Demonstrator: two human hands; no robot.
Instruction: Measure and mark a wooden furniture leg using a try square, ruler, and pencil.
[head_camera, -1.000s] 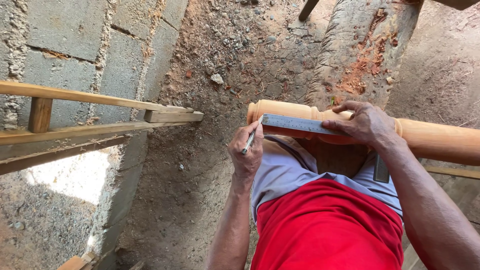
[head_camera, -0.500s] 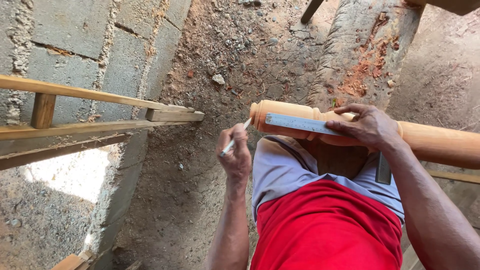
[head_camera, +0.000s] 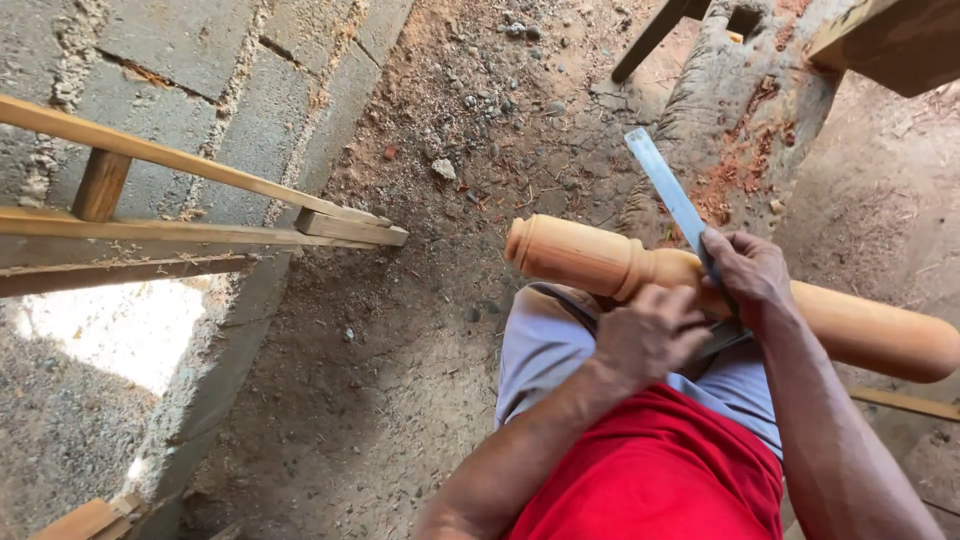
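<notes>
The turned wooden post (head_camera: 620, 265) lay across the person's lap, and its long axis ran from upper left to lower right across the view, the knobbed, flat-faced end pointing left toward the block wall (head_camera: 210, 90) and the plain rounded end reaching off toward the right edge. It sat level, just above the grey shorts (head_camera: 545, 345) and the red shirt (head_camera: 650, 470), resting against the body rather than on the ground. The right hand (head_camera: 750, 275) was curled over the top of the post near its narrow neck, fingers folded down and clamped around a flat metal ruler (head_camera: 665, 185), which stood up and away from the post, its long axis slanting toward the upper left and its free tip aimed at the dirt floor (head_camera: 400, 330) beyond. The left hand (head_camera: 645, 335) was bunched into a loose fist right beside the right one, knuckles up, pressed close against the near side of the post; whether it pinched anything inside could not be told from this angle. The two hands sat nearly touching. Off to the left, a frame of wooden slats (head_camera: 200, 215) jutted out from the wall, its ends pointing right toward the post but well apart from it. Beyond the post lay a rough log (head_camera: 740, 110) with reddish chips scattered on it.
</notes>
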